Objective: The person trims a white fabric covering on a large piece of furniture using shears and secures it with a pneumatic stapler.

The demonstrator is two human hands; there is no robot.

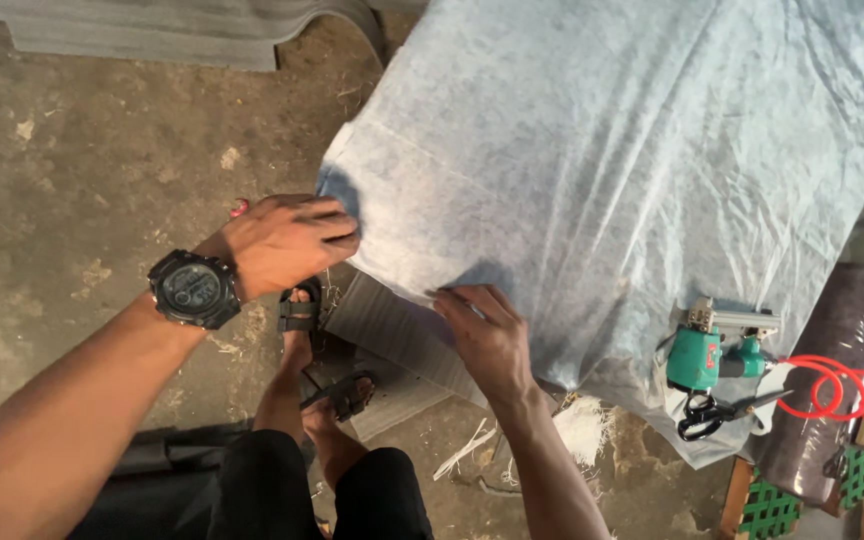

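A large sheet of pale blue-grey non-woven fabric (602, 150) is spread over a raised piece of furniture. My left hand (287, 240), with a black digital watch on its wrist, lies flat on the fabric's near left corner, fingers pressed together. My right hand (487, 335) pinches the fabric's front edge between thumb and fingers, a short way to the right of the left hand. What lies under the fabric is hidden.
A green pneumatic staple gun (717, 350) lies on the fabric at the right, with black scissors (717, 412) beside it and a coiled red air hose (842, 390). My sandalled feet (317, 350) stand on a dirty concrete floor (82, 150) strewn with scraps.
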